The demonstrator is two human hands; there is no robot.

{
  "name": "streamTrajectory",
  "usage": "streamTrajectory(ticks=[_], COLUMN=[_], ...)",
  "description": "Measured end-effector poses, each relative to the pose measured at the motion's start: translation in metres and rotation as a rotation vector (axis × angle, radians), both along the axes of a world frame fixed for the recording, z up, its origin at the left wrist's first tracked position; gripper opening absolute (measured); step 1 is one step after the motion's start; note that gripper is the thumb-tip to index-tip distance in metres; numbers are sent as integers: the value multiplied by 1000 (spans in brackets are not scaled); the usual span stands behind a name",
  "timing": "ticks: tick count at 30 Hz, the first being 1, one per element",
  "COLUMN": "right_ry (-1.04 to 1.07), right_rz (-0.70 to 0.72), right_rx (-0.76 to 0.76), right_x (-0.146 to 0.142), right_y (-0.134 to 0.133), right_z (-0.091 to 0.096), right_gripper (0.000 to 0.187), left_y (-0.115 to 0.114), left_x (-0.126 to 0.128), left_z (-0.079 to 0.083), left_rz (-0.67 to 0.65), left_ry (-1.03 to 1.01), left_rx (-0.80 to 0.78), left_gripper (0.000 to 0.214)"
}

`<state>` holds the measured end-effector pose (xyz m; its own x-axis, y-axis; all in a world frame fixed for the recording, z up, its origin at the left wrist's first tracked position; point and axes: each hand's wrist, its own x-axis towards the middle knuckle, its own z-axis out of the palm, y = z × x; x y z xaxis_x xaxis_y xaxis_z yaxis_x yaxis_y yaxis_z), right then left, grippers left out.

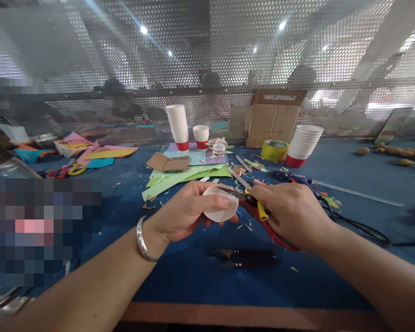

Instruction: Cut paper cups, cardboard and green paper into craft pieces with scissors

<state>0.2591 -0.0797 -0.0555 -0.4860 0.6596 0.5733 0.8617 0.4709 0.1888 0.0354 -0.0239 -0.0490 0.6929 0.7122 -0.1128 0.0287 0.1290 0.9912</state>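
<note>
Between the thumb and fingers of my left hand [193, 207] is a round white paper disc [217, 213], its flat face turned up toward me. My right hand [290, 210] grips a pair of scissors [240, 195] with red and yellow handles. The dark blades reach left and lie over the disc's upper edge; whether they cut into it I cannot tell. Below both hands, a pair of black thread snips [252, 258] lies on the blue table.
Stacked paper cups [177, 127] stand at the back, with more cups [304, 143] at right beside green tape [274, 151] and a cardboard box [273, 120]. Green paper strips [186, 175] and scraps lie beyond my hands. A black cable [363, 226] runs at right.
</note>
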Motion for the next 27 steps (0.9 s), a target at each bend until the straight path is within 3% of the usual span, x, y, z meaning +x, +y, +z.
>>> streamTrajectory(ticks=[8,11,17,27], right_ry=[23,107,334,303], right_rz=[10,8,-22,-12], right_rx=[-49,-156,-370,-330], right_x=[1,1,3,2], right_y=[2,5,12,7], right_z=[-2,-4,-4,1], right_gripper=[25,27,35,36], left_y=[2,2,3,5], left_x=[-2,-2,1,7], left_z=[3,4,5,-4], left_rz=[-33,-33,87,57], left_ry=[13,-8,-80,-214], left_rx=[-25,-35,-10,0], left_gripper=[19,18,12,20])
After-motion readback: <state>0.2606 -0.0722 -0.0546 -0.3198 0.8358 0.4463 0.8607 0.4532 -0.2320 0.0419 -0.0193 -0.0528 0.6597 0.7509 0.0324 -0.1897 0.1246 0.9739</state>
